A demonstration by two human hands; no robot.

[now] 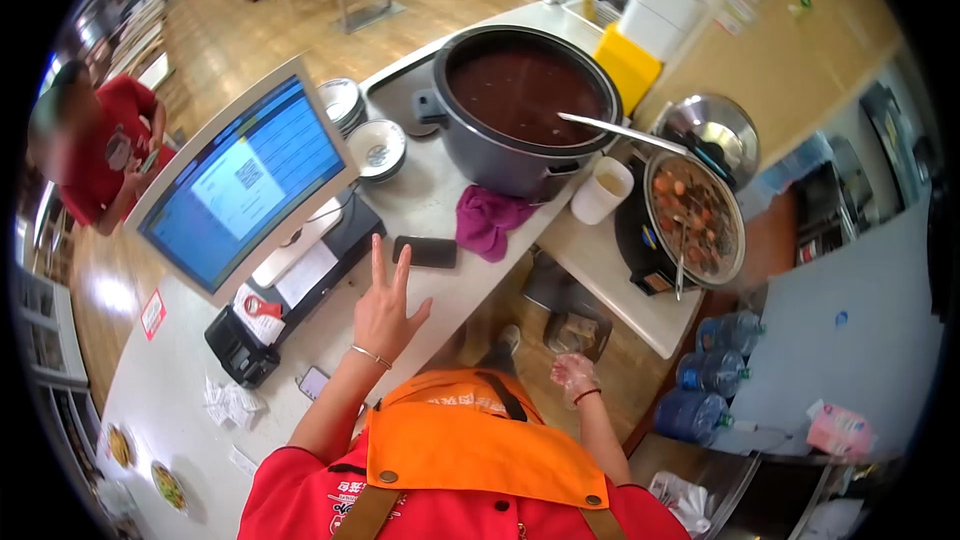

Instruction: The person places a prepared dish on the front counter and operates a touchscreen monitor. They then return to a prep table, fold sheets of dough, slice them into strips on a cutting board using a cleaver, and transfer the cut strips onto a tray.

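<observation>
My left hand [388, 308] is raised over the counter with two fingers stretched out and the thumb apart; nothing is in it. A dark phone [425, 252] lies on the counter just beyond its fingertips. To its left stands a monitor [245, 180] with a blue screen and a QR code. My right hand [574, 377], in a clear plastic glove, hangs low on the right with its fingers curled in, apart from any object; I see nothing in it.
A large pot [470, 145] of dark red liquid, a purple cloth [490, 223], stacked bowls [378, 148] and a receipt printer [243, 343] stand on the counter [160, 380]. At right are a stew pot [640, 240], a white cup [602, 192] and water jugs [692, 414]. A person [110, 140] stands across.
</observation>
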